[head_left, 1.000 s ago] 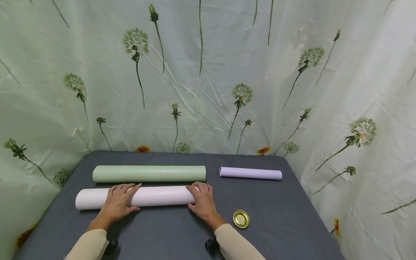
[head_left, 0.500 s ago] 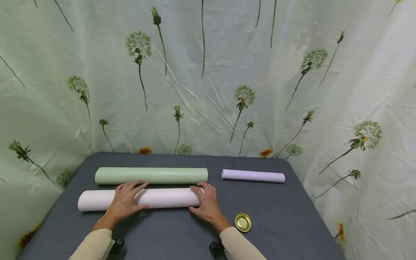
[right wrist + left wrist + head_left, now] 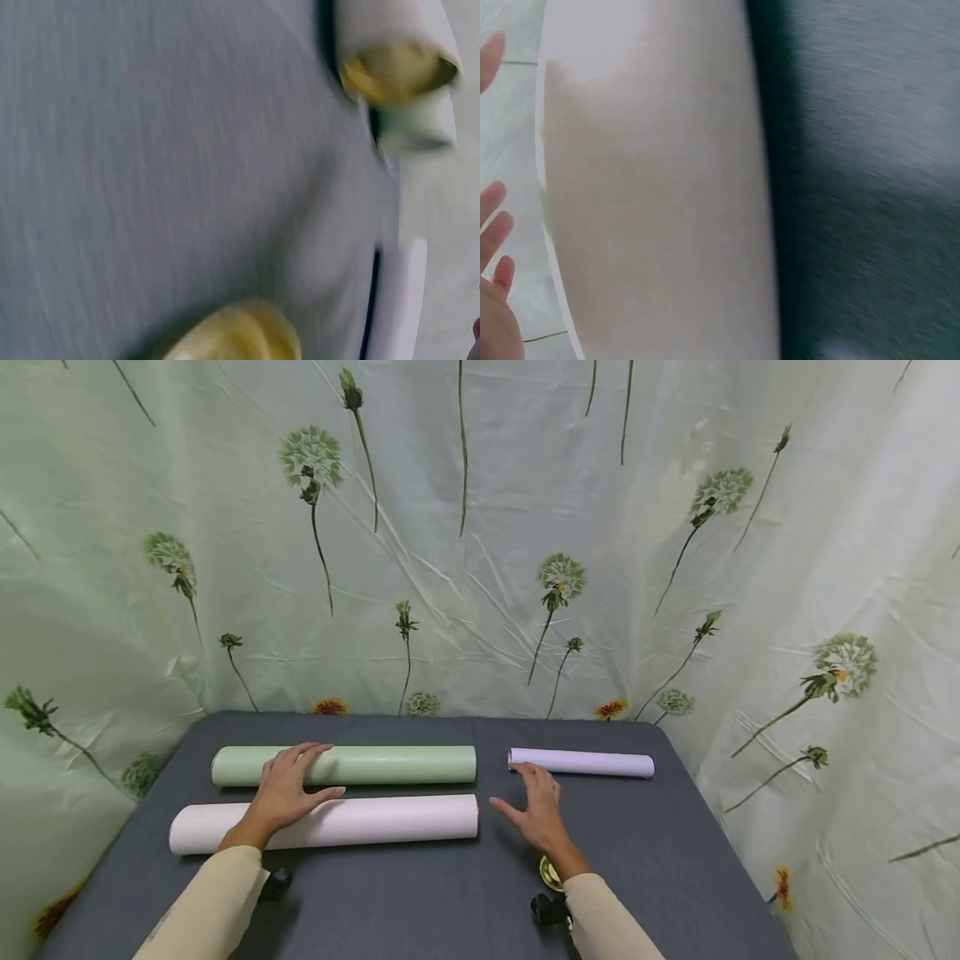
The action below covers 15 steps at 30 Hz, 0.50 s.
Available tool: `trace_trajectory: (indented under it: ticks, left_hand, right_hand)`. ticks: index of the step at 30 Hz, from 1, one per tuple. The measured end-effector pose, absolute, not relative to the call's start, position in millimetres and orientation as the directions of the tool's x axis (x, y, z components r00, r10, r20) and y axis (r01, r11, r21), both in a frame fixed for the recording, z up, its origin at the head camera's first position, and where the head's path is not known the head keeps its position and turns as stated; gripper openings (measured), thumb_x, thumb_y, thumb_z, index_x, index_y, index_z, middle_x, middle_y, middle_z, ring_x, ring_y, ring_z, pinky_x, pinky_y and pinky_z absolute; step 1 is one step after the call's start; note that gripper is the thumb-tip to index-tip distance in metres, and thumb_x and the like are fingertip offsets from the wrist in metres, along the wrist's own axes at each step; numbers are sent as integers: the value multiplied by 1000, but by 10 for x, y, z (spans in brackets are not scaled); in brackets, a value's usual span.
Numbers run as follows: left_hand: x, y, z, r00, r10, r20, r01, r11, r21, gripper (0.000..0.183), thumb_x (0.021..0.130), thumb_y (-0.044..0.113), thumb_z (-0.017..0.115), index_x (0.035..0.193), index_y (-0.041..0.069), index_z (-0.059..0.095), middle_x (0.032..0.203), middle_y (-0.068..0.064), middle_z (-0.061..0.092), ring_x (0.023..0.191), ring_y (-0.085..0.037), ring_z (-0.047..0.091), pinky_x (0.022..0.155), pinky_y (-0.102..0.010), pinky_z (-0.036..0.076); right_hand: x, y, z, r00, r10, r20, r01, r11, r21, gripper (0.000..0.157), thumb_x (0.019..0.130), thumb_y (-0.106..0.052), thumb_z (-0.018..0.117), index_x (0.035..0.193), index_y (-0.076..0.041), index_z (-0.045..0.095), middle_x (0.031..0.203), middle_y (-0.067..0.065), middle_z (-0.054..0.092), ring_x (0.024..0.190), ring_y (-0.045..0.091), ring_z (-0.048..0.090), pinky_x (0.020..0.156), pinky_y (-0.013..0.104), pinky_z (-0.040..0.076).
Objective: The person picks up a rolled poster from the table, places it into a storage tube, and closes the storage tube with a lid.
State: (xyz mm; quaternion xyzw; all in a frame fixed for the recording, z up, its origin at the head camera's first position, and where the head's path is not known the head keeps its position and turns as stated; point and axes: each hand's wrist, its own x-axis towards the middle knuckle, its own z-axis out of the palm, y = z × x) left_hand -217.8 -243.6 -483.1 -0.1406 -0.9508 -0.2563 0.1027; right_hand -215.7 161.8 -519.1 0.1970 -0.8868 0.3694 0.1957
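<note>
A pale pinkish-white tube point(image 3: 405, 820) lies across the front of the table, and a light green tube point(image 3: 405, 764) lies parallel behind it. My left hand point(image 3: 283, 789) hovers over both with fingers spread, gripping nothing; its wrist view is filled by the white tube point(image 3: 660, 195). To the right of the tubes, my right hand point(image 3: 538, 806) is held over the table, thumb apart from relaxed fingers. Its fingertips overlap the near end of a thinner lilac tube point(image 3: 588, 763) in the head view. A small gold dish point(image 3: 550, 874) is partly hidden beneath the right wrist.
A dark grey cloth covers the table point(image 3: 397, 902). Behind and beside it hangs a pale curtain point(image 3: 480, 635) printed with dandelions. In the right wrist view, the white tube's open end point(image 3: 397, 71) looks yellowish inside. Black wrist cameras sit under both sleeves.
Both hands have come off the white tube. The left has moved forward toward the green tube, and the right has moved right toward the lilac tube, now covering part of the gold dish.
</note>
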Motion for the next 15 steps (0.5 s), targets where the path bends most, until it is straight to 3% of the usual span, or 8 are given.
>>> trace_trajectory:
  ticks: [7, 11, 15]
  left_hand:
    - [-2468, -2408, -4727, -958, 231, 172, 288, 793, 537, 87, 75, 36, 82, 142, 0, 40, 139, -31, 39, 126, -54, 31, 99, -68, 22]
    - [-2606, -2395, -4684, -962, 252, 107, 265, 762, 590, 88, 73, 36, 83, 142, -1, 41, 141, -33, 37, 128, -55, 26, 99, -70, 22]
    - [-2689, -2424, -4721, -959, 268, 94, 273, 777, 566, 91, 69, 37, 86, 140, 1, 42, 132, -30, 47, 126, -51, 34, 106, -66, 13]
  right_hand:
    - [-2273, 2186, -5149, -890, -55, 452, -354, 707, -612, 63, 74, -22, 82, 128, -3, 55, 125, 22, 50, 118, 42, 43, 95, 63, 21]
    - [-2388, 2515, -5099, -904, -54, 424, -311, 764, -565, 67, 69, -18, 86, 128, -2, 56, 124, 22, 51, 118, 42, 43, 95, 63, 21]
    - [-2514, 2807, -5099, -928, -91, 360, -278, 812, -513, 69, 67, -13, 88, 127, -3, 56, 124, 22, 51, 118, 43, 44, 97, 63, 21]
